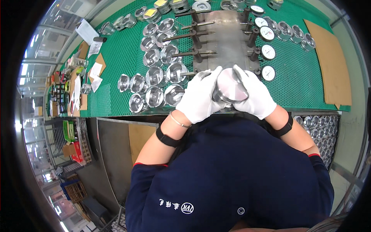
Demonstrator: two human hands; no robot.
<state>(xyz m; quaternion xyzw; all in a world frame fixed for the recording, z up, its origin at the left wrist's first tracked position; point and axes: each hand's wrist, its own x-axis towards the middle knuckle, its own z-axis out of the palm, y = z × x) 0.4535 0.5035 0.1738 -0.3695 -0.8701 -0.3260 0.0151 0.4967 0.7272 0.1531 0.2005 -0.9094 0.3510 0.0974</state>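
Both forearms (171,127) angle inward toward the near end of the long steel plate (224,42), each with a black band (167,138). There, the white-gloved left hand (201,94) and right hand (256,94) face each other, wrists nearest the person and fingertips pointing along the plate. Between them, at that same end of the plate, is a silver piston (233,86), its round, shiny crown toward the camera. Left-hand fingers close on its left side, right-hand fingers on its right, curved and pressing inward; whether the thumbs pinch it underneath cannot be told. Dial gauges (268,52) line the plate's right side; other pistons (155,76) stand left of it.
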